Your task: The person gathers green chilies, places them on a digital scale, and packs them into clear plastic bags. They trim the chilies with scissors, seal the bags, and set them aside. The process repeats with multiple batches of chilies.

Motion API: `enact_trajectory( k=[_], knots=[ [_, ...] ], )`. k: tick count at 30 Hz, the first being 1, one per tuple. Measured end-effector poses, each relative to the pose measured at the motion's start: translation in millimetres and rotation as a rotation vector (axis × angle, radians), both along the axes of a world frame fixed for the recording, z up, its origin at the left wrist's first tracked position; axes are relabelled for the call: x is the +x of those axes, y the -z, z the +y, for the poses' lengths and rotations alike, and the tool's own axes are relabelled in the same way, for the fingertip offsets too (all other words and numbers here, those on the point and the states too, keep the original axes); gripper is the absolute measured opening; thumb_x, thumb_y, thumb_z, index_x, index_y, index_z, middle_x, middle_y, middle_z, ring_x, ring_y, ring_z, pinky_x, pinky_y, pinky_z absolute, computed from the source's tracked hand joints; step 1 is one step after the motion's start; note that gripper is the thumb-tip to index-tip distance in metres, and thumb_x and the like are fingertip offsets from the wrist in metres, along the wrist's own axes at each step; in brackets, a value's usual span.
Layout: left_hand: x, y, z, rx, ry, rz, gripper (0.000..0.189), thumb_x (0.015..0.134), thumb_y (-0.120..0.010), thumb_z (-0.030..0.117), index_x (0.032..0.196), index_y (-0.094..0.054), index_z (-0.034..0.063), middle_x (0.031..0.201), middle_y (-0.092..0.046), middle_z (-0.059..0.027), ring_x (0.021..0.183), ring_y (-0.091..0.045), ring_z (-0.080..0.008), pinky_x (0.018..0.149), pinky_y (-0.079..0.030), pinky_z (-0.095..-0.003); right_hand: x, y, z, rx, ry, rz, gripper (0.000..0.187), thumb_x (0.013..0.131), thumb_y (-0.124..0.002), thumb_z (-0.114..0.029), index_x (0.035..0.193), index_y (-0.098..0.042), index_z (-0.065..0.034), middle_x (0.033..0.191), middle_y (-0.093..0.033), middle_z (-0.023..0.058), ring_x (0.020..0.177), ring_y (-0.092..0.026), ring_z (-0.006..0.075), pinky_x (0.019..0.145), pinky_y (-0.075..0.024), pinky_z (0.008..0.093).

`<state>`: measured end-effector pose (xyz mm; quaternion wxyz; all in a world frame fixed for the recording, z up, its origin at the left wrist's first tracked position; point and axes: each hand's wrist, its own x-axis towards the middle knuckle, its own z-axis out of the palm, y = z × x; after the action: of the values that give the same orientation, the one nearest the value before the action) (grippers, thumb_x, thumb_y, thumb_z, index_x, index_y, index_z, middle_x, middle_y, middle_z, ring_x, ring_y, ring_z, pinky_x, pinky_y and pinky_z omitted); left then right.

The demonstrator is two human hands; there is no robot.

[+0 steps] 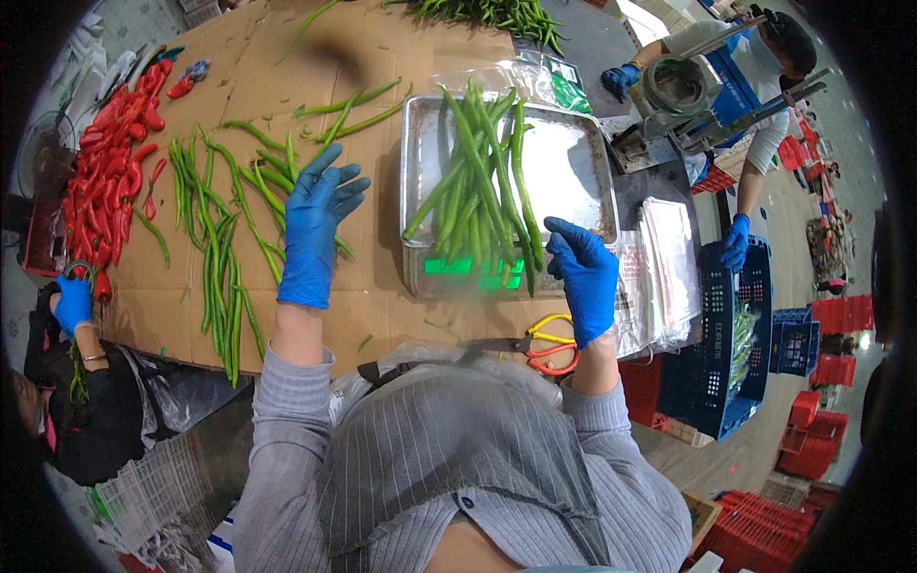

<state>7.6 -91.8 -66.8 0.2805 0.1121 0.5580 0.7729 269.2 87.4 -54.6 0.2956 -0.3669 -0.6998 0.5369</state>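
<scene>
My left hand [320,222], in a blue glove, is raised over the cardboard with its fingers apart and nothing in them. Loose long green chili peppers [218,265] lie to its left and partly beneath it. A pile of green chili peppers [473,183] rests on the metal tray [566,154] of a digital scale [423,279] with a lit green display; several tips overhang the tray's front edge. Close to their right side is my right hand [586,276], also gloved, its index finger pointing left and the others bent. I see nothing held in it.
Scissors [526,345] with red and yellow handles lie at the near edge. Plastic bags [666,258] are stacked right. Red peppers [107,186] are heaped left, near another person's gloved hand [74,304]. A co-worker's hand [736,242] touches a blue crate [695,372].
</scene>
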Motion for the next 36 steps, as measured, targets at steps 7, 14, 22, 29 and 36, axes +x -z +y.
enact_trajectory(
  k=[7, 14, 22, 29, 36],
  knots=[
    [-8.0, 8.6, 50.3, -0.076, 0.398, 0.141, 0.042, 0.092, -0.051, 0.032, 0.126, -0.048, 0.0068, 0.109, -0.060, -0.0107, 0.098, -0.060, -0.0203, 0.083, -0.047, -0.0307, -15.5, 6.1, 88.2, -0.450, -0.210, 0.102, 0.037, 0.094, -0.046, -0.025, 0.121, -0.050, -0.0004, 0.100, -0.063, 0.0123, 0.078, -0.064, 0.0193, 0.069, -0.0512, 0.0274],
    [26.1, -12.0, 139.6, -0.242, 0.779, 0.388, 0.055, 0.088, -0.052, 0.046, 0.120, -0.051, 0.0021, 0.108, -0.060, -0.0117, 0.095, -0.057, -0.0168, 0.081, -0.047, -0.0316, -117.0, 39.6, 89.7, -0.956, -0.540, 0.218, 0.047, 0.095, -0.040, -0.041, 0.118, -0.051, -0.0026, 0.107, -0.060, 0.0101, 0.091, -0.057, 0.0178, 0.084, -0.0458, 0.0306],
    [50.5, -64.2, 127.2, 0.071, 0.194, 0.805, 0.055, 0.086, -0.060, 0.021, 0.131, -0.036, 0.0030, 0.121, -0.053, -0.0152, 0.108, -0.054, -0.0233, 0.089, -0.044, -0.0353, -121.2, -51.5, 35.6, -0.381, -0.307, 0.556, 0.042, 0.094, -0.049, -0.019, 0.131, -0.038, -0.0030, 0.116, -0.055, 0.0100, 0.103, -0.052, 0.0160, 0.088, -0.0438, 0.0288],
    [52.6, -43.7, 100.2, 0.031, 0.506, 0.561, 0.063, 0.083, -0.061, 0.014, 0.136, -0.030, 0.0018, 0.127, -0.047, -0.0155, 0.116, -0.047, -0.0227, 0.095, -0.040, -0.0341, -108.0, -29.7, 11.7, 0.098, -0.342, 0.345, 0.055, 0.089, -0.051, -0.011, 0.137, -0.026, 0.0014, 0.127, -0.047, 0.0164, 0.117, -0.045, 0.0247, 0.098, -0.0368, 0.0350],
    [63.3, 2.0, 98.3, 0.069, 0.231, 0.757, 0.046, 0.081, -0.050, 0.001, 0.126, -0.040, 0.0010, 0.114, -0.053, -0.0117, 0.102, -0.052, -0.0198, 0.086, -0.044, -0.0320, -109.9, -3.3, 13.7, 0.452, -0.550, 0.396, 0.056, 0.089, -0.048, -0.007, 0.139, -0.023, 0.0015, 0.138, -0.036, 0.0172, 0.127, -0.037, 0.0267, 0.103, -0.0317, 0.0376]
  ],
)
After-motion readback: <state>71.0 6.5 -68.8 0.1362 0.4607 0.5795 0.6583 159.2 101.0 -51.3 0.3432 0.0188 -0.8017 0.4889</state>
